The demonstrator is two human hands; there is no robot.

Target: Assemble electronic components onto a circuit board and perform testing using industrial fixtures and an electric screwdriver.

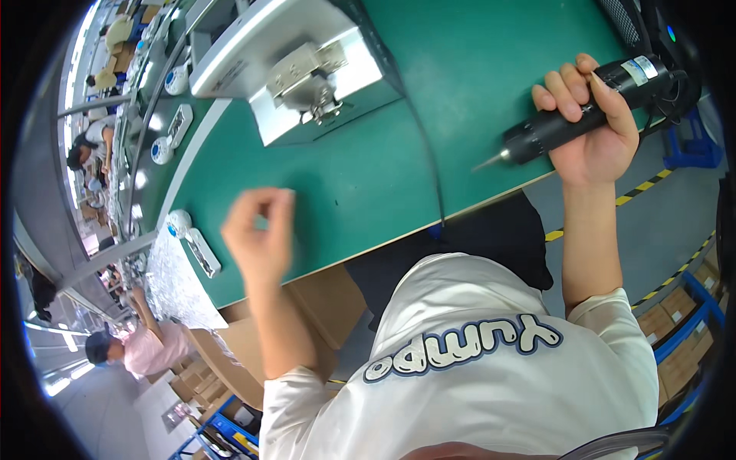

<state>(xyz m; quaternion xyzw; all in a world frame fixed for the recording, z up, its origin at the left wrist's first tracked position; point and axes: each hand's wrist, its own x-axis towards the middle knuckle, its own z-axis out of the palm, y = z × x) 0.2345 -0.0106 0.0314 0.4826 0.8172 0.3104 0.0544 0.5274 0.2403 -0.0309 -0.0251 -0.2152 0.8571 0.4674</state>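
My right hand (590,130) is wrapped round a black electric screwdriver (563,126) at the right of the green workbench (368,199). Its thin metal bit points left and down, above the bench's near edge. My left hand (261,230) hovers over the near left part of the bench, blurred by motion. Thumb and fingers are curled together in a pinch there; anything between the tips is too small or smeared to make out. Ahead of that hand stands a light metal box machine (307,84), like a screw feeder, with a small mechanism on its front.
A white round-headed device (179,223) with a flat base lies at the bench's left, by silvery bubble wrap (180,284). A dark cable (429,153) crosses the bench. An open cardboard box (314,307) is below the near edge. Several people work at the far left.
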